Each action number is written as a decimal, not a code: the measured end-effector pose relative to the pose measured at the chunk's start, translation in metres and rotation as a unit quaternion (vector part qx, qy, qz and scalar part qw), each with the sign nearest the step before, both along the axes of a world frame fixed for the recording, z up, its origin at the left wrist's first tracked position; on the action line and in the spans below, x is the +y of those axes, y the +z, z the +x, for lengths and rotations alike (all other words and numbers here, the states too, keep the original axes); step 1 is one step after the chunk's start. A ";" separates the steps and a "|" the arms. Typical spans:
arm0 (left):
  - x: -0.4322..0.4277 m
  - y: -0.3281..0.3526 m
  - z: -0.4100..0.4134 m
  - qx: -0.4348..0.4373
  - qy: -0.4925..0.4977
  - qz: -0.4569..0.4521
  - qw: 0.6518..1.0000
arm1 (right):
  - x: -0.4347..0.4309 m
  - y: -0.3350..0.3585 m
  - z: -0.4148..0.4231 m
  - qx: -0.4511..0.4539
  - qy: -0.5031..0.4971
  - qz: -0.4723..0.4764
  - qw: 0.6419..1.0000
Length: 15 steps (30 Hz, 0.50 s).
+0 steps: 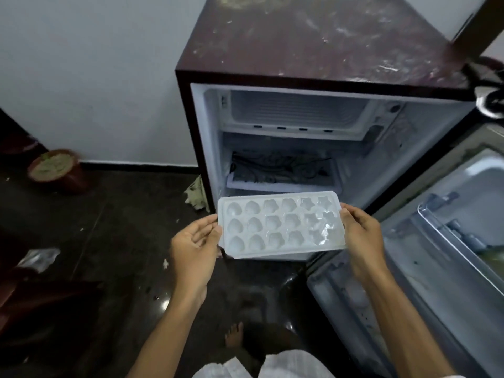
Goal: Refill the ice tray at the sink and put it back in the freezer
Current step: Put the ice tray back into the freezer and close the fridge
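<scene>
Left grip (195,241) and right grip (360,236) each pinch a short end of the tray (281,226), held level before the open fridge (313,50), below the freezer (294,110). Its white shaped cells glisten at the right; how full they are is unclear. If filled, it probably needs a steady lift into the freezer next; otherwise, the sink.

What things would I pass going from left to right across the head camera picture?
Pot → left hand → tray → right hand → fridge door.
</scene>
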State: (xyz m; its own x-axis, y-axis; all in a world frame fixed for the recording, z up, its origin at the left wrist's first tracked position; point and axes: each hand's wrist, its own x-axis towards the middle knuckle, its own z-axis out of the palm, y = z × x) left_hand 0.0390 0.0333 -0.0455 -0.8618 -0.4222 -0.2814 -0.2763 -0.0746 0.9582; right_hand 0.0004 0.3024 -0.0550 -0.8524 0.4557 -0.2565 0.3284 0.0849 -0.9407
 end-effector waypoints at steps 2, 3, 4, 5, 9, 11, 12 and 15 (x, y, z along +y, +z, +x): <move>0.005 0.003 -0.026 0.002 -0.006 0.007 1.000 | 0.004 0.004 -0.016 0.001 -0.007 -0.002 1.000; 0.007 0.003 -0.039 0.005 -0.009 0.008 1.000 | 0.007 0.005 -0.024 0.004 -0.009 -0.003 1.000; 0.009 0.003 -0.052 0.008 -0.013 0.006 1.000 | 0.009 0.007 -0.034 0.008 -0.011 -0.003 1.000; 0.012 0.003 -0.064 0.009 -0.014 0.002 1.000 | 0.011 0.009 -0.043 0.012 -0.009 0.000 1.000; 0.022 -0.002 -0.110 0.020 -0.007 -0.010 1.000 | 0.019 0.013 -0.079 0.030 0.017 0.014 0.999; 0.026 -0.004 -0.130 0.032 -0.006 -0.013 0.999 | 0.024 0.011 -0.099 0.036 0.024 0.006 0.999; 0.029 -0.005 -0.140 0.040 -0.006 -0.019 0.999 | 0.026 0.010 -0.110 0.040 0.023 -0.001 0.999; 0.034 -0.005 -0.167 0.061 0.000 -0.033 0.998 | 0.032 0.007 -0.142 0.059 0.018 -0.013 0.998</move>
